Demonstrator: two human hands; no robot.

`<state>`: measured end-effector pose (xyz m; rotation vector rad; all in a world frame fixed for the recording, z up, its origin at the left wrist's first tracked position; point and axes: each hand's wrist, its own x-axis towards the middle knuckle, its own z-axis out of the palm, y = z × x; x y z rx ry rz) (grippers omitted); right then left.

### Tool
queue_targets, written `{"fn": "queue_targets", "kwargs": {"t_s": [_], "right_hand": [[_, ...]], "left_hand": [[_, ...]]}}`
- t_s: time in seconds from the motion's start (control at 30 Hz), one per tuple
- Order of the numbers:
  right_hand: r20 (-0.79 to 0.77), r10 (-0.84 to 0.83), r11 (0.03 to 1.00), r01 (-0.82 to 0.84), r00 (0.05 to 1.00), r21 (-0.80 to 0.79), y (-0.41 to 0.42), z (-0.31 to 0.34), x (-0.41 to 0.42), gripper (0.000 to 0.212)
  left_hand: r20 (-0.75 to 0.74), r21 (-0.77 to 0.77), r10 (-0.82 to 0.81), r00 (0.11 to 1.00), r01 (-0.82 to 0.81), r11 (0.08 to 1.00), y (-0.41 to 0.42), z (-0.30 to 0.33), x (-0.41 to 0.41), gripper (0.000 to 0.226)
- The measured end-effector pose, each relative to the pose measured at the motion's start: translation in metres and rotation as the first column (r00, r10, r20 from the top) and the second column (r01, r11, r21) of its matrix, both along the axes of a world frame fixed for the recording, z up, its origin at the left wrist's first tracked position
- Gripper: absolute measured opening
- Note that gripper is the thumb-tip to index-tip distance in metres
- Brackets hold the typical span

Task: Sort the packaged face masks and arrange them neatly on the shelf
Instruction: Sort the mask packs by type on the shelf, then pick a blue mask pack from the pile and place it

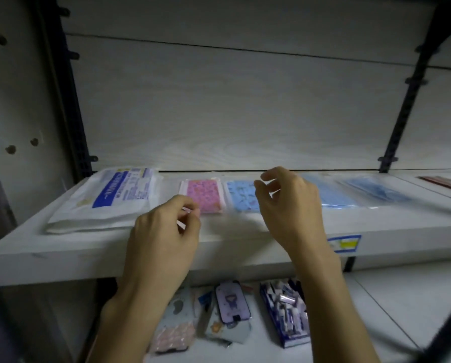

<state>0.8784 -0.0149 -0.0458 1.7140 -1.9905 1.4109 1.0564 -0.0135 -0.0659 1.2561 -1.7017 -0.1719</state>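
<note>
- Head view, the shelf: a pale shelf board (62,254) carries a row of packaged masks. From left to right lie a stack of white-and-blue mask packs (114,197), a pink patterned mask pack (203,193), a light blue patterned mask pack (241,196), a plain blue mask pack (331,196) and a second clear-wrapped blue mask pack (376,191) at the far right.
- The left hand (164,231) hangs at the near-left corner of the pink pack, thumb and forefinger curled close together on what looks like the wrapper's corner — a light pinch, though blur makes the contact uncertain.
- The right hand (289,205) hovers over the right end of the light blue patterned pack, fingers loosely curled and apart, holding nothing.
- Step in hand, as I judge it: squaring up the two patterned packs so that they sit in line with the rest — the sorting by kind looks largely done.
- Next move calls for a small nudge of the pink pack's near edge to match its neighbour, then the right hand lowering to straighten the blue one; thin slippery wrappers will slide easily, so light pressure serves.
- Below, on the lower shelf (402,310), lie several phone cases (232,302) and a small open box (284,313) of small items — not part of this job.
</note>
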Motion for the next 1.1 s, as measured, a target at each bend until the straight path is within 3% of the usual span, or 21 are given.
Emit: {"fn": "queue_targets", "kwargs": {"t_s": [0.27, 0.7, 1.1], "right_hand": [[0.014, -0.027, 0.994, 0.028, 1.000, -0.110, 0.055, 0.007, -0.068, 0.018], [-0.073, -0.195, 0.977, 0.200, 0.978, 0.079, 0.226, 0.009, -0.304, 0.023], [-0.089, -0.216, 0.962, 0.228, 0.972, 0.150, 0.310, 0.001, -0.454, 0.025]], "left_hand": [[0.035, -0.071, -0.068, 0.997, 0.071, 0.995, 0.033, 0.014, -0.068, 0.011], [0.092, -0.062, -0.394, 0.914, 0.401, 0.914, 0.153, 0.011, -0.323, 0.006], [0.112, -0.029, -0.521, 0.846, 0.527, 0.849, 0.215, 0.005, -0.480, 0.009]]}}
